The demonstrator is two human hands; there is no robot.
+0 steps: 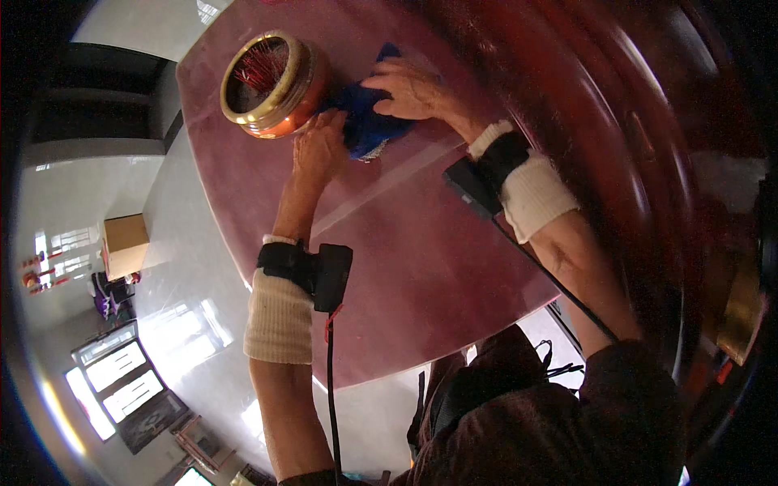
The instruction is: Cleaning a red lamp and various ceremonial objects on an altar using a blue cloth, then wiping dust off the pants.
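Observation:
A blue cloth [368, 121] lies crumpled on the reddish tabletop [413, 255], its lower edge showing a pale fringe. My right hand [413, 91] is over the cloth's upper right part, palm down with fingers spread. Beside the cloth stands a round incense burner [276, 91], copper-coloured with a brass rim, holding many thin red incense sticks [261, 68]. My left hand [319, 146] is at the burner's lower right side and the cloth's left edge. Its fingertips are partly hidden, so whether it grips either one is unclear.
Along the right runs a dark red, glossy wooden furniture front [583, 121], close to my right arm. The table's left edge borders a pale shiny floor [176, 243]. A cardboard box [126, 246] stands farther off on the left. Black cables [331, 389] trail from both wrist devices.

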